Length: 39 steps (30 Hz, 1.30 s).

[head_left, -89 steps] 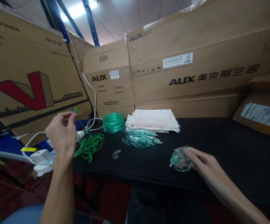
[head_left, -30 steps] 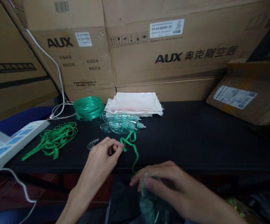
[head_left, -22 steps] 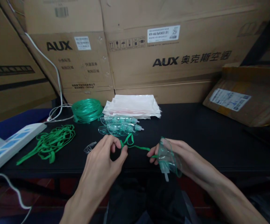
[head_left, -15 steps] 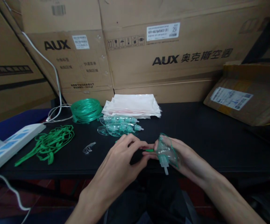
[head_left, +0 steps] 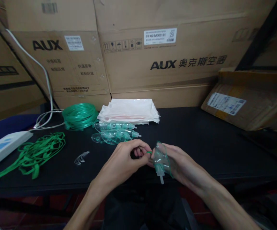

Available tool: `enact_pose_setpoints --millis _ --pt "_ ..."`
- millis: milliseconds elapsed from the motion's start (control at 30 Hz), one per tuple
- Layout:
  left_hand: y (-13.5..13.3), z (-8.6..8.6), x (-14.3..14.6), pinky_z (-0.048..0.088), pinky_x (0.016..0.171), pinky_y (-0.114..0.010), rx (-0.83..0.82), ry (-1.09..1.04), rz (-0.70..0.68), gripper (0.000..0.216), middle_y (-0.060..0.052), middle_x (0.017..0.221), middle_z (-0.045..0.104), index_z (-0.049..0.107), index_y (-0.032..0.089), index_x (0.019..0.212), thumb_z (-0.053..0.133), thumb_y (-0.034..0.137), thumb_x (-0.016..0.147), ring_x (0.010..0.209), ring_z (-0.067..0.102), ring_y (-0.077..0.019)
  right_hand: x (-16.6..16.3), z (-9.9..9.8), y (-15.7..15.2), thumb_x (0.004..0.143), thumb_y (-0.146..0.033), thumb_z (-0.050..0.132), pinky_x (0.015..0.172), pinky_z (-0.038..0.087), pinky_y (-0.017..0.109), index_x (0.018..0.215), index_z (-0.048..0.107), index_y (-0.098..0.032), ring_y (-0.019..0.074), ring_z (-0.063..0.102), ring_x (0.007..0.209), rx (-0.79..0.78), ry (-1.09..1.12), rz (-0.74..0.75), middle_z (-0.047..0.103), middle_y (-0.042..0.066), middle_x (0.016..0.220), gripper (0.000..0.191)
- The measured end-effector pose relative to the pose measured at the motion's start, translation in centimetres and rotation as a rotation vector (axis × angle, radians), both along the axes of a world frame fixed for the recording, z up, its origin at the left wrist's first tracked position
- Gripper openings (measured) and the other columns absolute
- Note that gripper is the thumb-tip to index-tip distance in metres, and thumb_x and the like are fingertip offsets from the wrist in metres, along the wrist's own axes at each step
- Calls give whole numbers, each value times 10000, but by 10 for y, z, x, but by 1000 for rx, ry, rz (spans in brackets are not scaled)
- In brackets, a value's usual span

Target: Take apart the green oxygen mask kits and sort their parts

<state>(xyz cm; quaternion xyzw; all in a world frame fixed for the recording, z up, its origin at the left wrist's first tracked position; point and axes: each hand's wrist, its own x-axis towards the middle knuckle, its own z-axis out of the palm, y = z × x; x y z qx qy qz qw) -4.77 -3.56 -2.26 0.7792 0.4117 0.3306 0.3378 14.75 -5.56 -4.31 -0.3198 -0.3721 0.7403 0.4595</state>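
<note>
My right hand (head_left: pixel 181 164) is closed around a clear green-tinted oxygen mask (head_left: pixel 160 161), held just above the front edge of the black table (head_left: pixel 212 140). My left hand (head_left: pixel 125 158) pinches a thin green elastic strap (head_left: pixel 149 152) right at the mask's left side; only a short bit of the strap shows between the fingers. Both hands touch at the mask.
A stack of clear masks (head_left: pixel 113 134) lies behind my hands, with white plastic bags (head_left: pixel 129 110) and a coil of green tubing (head_left: pixel 79 115) further back. Loose green straps (head_left: pixel 30 155) and small clear clips (head_left: pixel 81 157) lie at left beside a white power strip (head_left: pixel 2 148). Cardboard boxes (head_left: pixel 157 57) wall the back.
My left hand brought a green strap from the left pile to the mask; my right hand lifted the mask off the table. The hands have closed together, and the strap's loose length is now hidden.
</note>
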Motion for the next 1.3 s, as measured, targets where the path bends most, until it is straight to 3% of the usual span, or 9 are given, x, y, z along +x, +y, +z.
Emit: enact_pose_setpoints --millis 167,333,633,767,867,1000,1133,1300 --pt "4 -13 -5 501 707 -269 -102 -108 -11 188 -32 844 760 798 202 975 695 341 900 777 651 -185 0 -3 0 889 -439 799 898 578 329 885 794 -167 168 746 773 6 -4 12 782 28 821 272" --pt "6 -16 -6 498 687 -261 -80 -171 49 191 -24 809 727 787 196 1007 692 314 890 736 625 -168 -3 -4 1 916 -470 763 955 559 366 974 801 -162 200 758 870 46 -59 16 796 55 897 315" --pt "8 -20 -6 546 764 -283 -184 -345 -23 157 -28 881 712 786 195 963 711 320 906 787 669 -174 -8 -3 3 893 -488 781 981 551 389 1034 803 -141 214 774 889 48 -68 18 807 84 917 375" --pt "9 -18 -6 552 855 -276 -136 -434 11 102 -40 934 743 752 187 844 726 277 884 933 704 -188 -9 1 3 896 -533 758 906 571 380 1083 799 -165 232 774 911 89 -111 16 806 102 989 414" --pt "8 -17 -5 557 925 -292 -169 -522 14 144 -52 1028 780 667 193 791 739 279 882 1043 727 -197 -6 4 5 845 -538 805 822 573 313 1066 805 -183 224 745 949 143 -191 -93 793 92 1048 418" --pt "7 -20 -5 577 835 -291 -241 -535 70 256 -55 957 818 544 214 760 758 302 870 943 774 -204 -1 2 9 800 -538 835 725 591 312 997 788 -162 215 730 849 159 -312 -245 784 90 983 426" --pt "7 -21 -6 559 763 -269 -209 -432 108 188 -18 828 812 648 205 827 780 335 860 832 781 -201 -1 -1 10 794 -543 830 633 622 334 929 709 -188 209 732 754 161 -324 -303 777 77 947 398" --pt "6 -15 -7 534 794 -250 -31 -257 113 126 4 929 823 815 235 943 730 325 920 872 747 -185 -4 -2 9 776 -546 846 614 636 332 912 630 -221 206 722 725 184 -345 -322 716 16 818 413"
